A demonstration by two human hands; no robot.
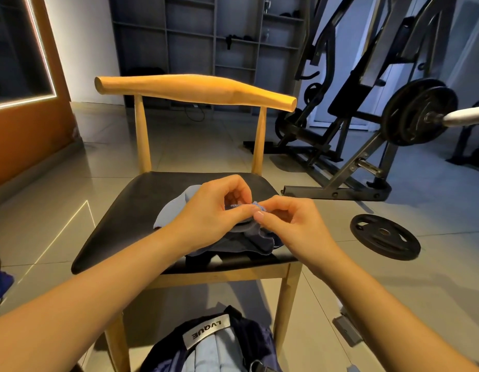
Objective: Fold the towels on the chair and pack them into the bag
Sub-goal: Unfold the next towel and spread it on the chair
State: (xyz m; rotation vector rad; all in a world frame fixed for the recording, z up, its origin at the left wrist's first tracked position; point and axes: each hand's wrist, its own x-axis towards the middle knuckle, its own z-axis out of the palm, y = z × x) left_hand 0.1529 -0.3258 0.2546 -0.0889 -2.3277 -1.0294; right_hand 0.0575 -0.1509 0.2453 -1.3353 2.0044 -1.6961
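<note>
Fingers of the left hand (pixel 211 208) and right hand (pixel 292 224) pinch one corner of the blue towel (pixel 174 210) together. It lies on a dark towel (pixel 233 245) near the front edge of the chair seat (pixel 131 218). The bag (pixel 260 339) sits on the floor below.

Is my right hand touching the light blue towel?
Touching. The head view shows the right hand pinching the light blue towel at its bunched edge.

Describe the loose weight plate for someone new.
Find the wooden chair with the black seat. On the floor right of it is a black weight plate. Unlike the mounted plates behind, it lies flat, alone.
</note>
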